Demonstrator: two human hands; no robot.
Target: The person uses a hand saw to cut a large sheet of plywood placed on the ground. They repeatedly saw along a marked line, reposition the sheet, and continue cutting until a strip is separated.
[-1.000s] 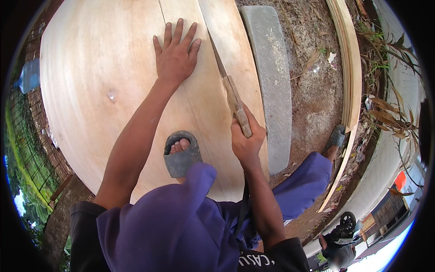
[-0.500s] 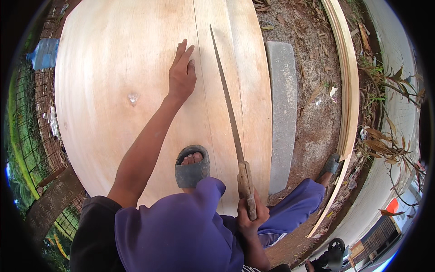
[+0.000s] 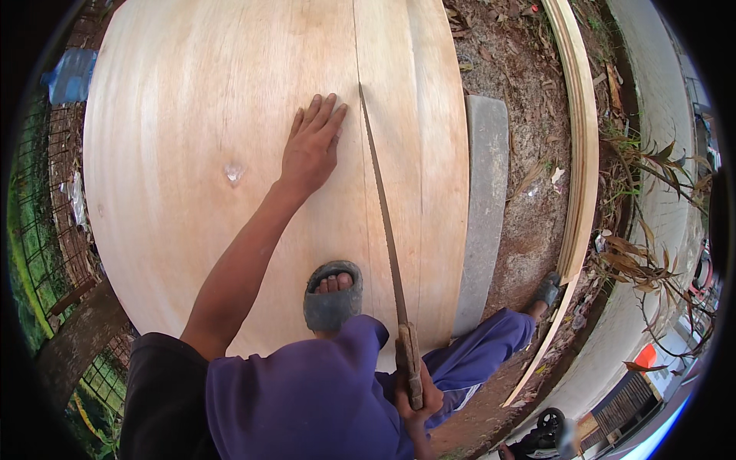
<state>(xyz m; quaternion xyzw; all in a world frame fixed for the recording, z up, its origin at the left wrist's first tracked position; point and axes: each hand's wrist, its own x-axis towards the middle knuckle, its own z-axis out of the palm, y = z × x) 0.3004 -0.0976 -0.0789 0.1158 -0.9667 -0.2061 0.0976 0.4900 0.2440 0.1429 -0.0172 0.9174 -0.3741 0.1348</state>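
Note:
A pale plywood sheet (image 3: 169, 92) spreads under me, marked by thin lines along its length. My left hand (image 3: 310, 146) lies on it, fingers stretched, just left of a handsaw's blade (image 3: 381, 207). The blade's tip meets the line near the sheet's upper middle. Low in the picture, my right hand (image 3: 420, 402) grips the saw's worn wooden handle (image 3: 409, 353), partly hidden by the purple cloth (image 3: 299, 399) of my clothing. My sandaled foot (image 3: 332, 300) presses on the plywood left of the blade; my other foot (image 3: 546, 291) is on the ground at right.
A grey slab (image 3: 484, 184) runs along the sheet's right edge. Bundled wood strips (image 3: 579, 115) lie on the dirt beside a concrete edge (image 3: 659, 69) and dry plants. At left are wire mesh (image 3: 34, 230) and a blue plastic bottle (image 3: 70, 77). A motorbike (image 3: 537, 437) stands at lower right.
The saw has been pulled toward my body and shifted left from the right-hand seam onto another line. My left hand lifted its fingers slightly, then flattened again beside the blade's tip.

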